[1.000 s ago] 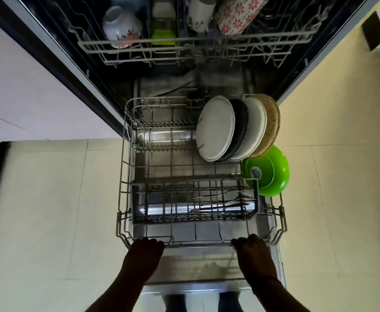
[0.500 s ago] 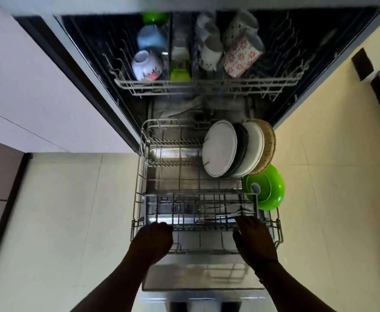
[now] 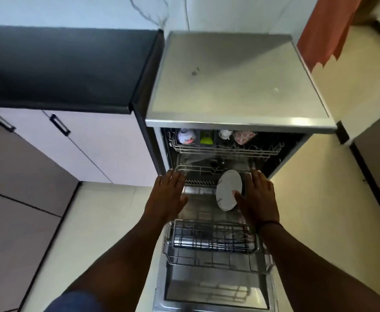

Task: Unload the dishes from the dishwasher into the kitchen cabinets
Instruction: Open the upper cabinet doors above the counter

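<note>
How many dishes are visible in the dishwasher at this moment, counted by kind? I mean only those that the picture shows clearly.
Upper rack:
Floral bowl: 1
Green item: 1
White cup: 1
Red-patterned mug: 1
Lower rack:
White plate: 1; any plates behind it are hidden by the right hand.
Total: 5

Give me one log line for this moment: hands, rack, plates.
left hand open, over lower rack | right hand open, by white plate | rack out | nothing held

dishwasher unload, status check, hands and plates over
Left hand open, right hand open, both over lower rack, holding nothing. White plate upright in rack, untouched. Cups in upper rack. Nothing in the way.
</note>
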